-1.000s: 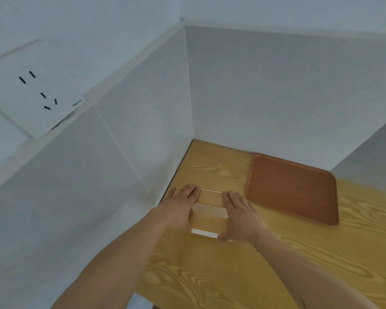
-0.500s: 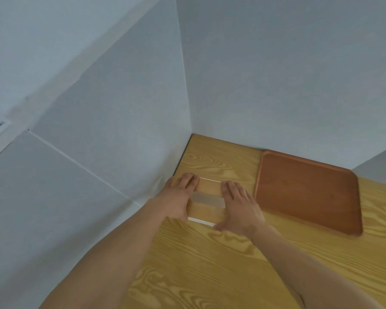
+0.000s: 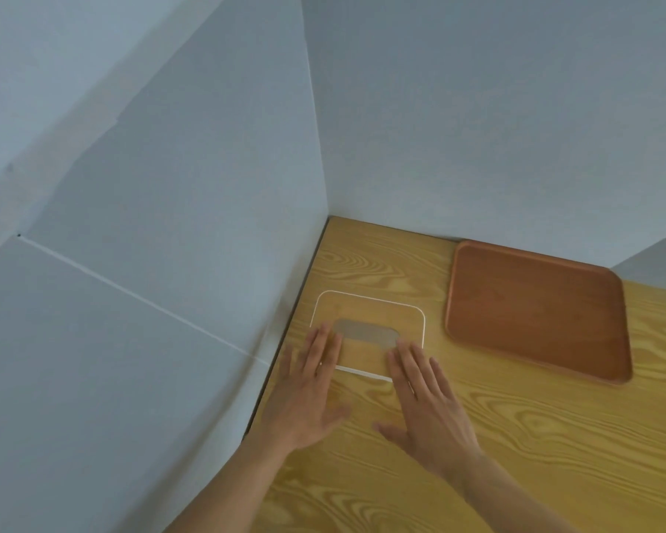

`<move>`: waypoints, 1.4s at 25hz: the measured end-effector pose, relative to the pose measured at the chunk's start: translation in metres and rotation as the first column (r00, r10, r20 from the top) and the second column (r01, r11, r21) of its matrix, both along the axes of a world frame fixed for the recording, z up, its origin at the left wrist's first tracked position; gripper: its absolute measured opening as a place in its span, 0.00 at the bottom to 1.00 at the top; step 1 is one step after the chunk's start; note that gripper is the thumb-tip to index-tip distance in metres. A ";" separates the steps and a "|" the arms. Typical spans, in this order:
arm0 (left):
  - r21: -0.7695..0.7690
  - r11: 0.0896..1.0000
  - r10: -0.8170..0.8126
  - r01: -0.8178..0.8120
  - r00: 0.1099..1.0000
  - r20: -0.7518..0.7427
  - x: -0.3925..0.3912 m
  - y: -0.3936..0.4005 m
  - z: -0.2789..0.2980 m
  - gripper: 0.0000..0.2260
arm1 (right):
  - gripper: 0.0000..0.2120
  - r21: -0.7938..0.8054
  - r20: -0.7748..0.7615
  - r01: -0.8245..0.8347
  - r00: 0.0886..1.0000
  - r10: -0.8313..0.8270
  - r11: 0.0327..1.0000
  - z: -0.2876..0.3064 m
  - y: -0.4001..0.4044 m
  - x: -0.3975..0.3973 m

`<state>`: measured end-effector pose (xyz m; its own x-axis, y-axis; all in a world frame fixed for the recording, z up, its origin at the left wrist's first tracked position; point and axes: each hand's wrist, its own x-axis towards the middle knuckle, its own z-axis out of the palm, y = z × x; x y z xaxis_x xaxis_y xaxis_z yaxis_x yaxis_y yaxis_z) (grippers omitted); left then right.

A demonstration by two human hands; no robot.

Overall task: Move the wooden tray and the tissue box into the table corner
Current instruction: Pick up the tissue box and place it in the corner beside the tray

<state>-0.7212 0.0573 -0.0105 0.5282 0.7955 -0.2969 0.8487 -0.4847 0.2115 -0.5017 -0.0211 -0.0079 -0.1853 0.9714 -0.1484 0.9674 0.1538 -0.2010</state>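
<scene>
We see the tissue box (image 3: pixel 368 321) on the bench (image 3: pixel 516 436) near the wall corner, our flat, released left hand (image 3: pixel 308 390) and right hand (image 3: pixel 427 398) overlapping its near edge, the wooden tray (image 3: pixel 535 309) well right.

Wood-topped tissue box (image 3: pixel 368 317) beside reddish tray (image 3: pixel 537 307) (flat)

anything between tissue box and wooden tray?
Nothing: head view shows only a bare strip of table between the tissue box and the wooden tray.
</scene>
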 end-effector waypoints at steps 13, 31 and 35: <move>0.065 0.998 0.011 -0.006 0.997 -0.073 0.004 0.015 -0.006 0.45 | 0.41 -0.080 0.039 0.067 0.997 -0.064 0.994 -0.008 0.024 -0.002; -0.025 0.998 0.046 -0.053 0.971 -0.236 0.058 0.152 0.026 0.49 | 0.42 -0.192 0.005 0.126 0.992 -0.128 0.973 0.005 0.158 0.014; -0.037 0.998 0.044 -0.054 0.970 -0.239 0.065 0.175 0.031 0.49 | 0.42 -0.214 0.009 0.134 0.991 -0.136 0.968 0.006 0.182 0.018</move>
